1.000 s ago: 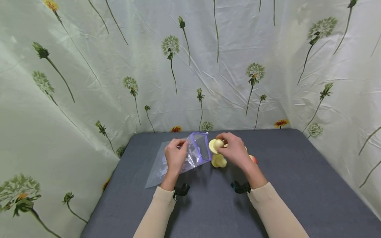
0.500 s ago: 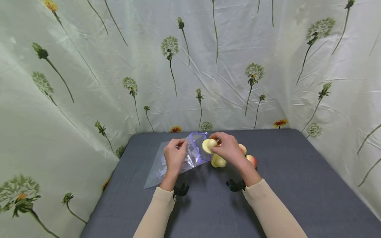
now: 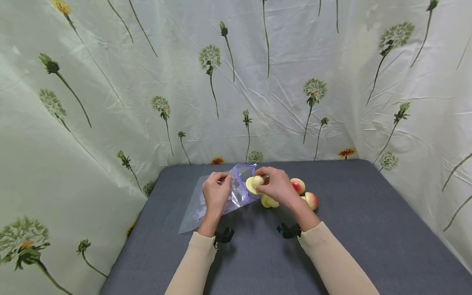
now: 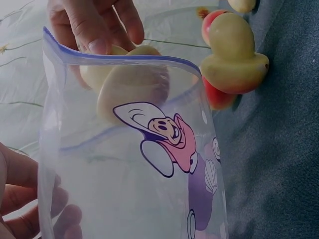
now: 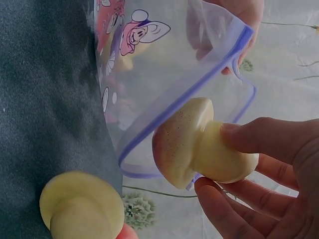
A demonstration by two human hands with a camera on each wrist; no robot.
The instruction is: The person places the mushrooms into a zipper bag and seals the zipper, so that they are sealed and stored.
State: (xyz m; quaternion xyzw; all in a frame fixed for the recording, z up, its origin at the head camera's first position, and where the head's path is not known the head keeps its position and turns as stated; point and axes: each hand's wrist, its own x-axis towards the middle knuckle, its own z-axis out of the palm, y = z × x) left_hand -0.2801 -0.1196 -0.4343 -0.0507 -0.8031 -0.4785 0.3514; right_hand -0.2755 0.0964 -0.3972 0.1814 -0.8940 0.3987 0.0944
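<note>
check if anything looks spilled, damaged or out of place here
Nothing stands out: the clear bag shows no visible tear, the right grip holds a mushroom at the bag's open mouth, and other mushrooms lie nearby on the table.

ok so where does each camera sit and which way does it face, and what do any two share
Head: worn on the head, looking forward and down at the table and the bag; the left hand, right hand and both sleeves show.
Left wrist: on that wrist, facing the bag's mouth; left fingers show lower left, right fingers at top.
Right wrist: on that wrist, facing the bag from the other side; right fingers hold a mushroom, left hand partly behind the bag.
Both wrist views share the bag, held mushroom and both hands.
</note>
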